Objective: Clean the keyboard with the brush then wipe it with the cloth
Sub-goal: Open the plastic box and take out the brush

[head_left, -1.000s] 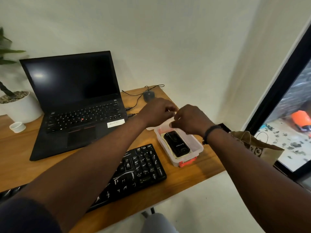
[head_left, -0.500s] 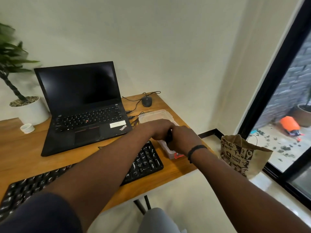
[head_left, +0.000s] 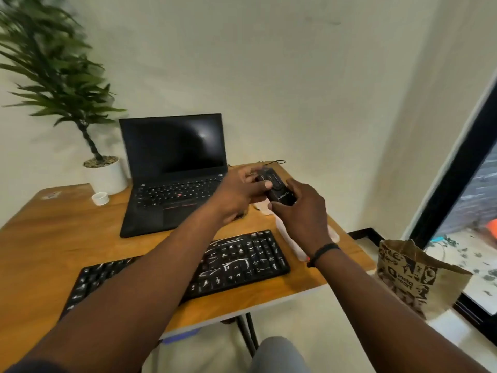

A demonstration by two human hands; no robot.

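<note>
Black brush case (head_left: pixel 278 191): lifted out of its box, now gripped by left hand (head_left: pixel 242 192) and right hand (head_left: pixel 298 211) above desk; keyboard (head_left: pixel 236 262) not yet brushed

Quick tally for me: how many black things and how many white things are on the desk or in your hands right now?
Black: 3, laptop, keyboard, case held in both hands
White: 2, plant pot, small cup
Total: 5

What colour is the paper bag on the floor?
Brown with black print, seen in the head view.
</note>
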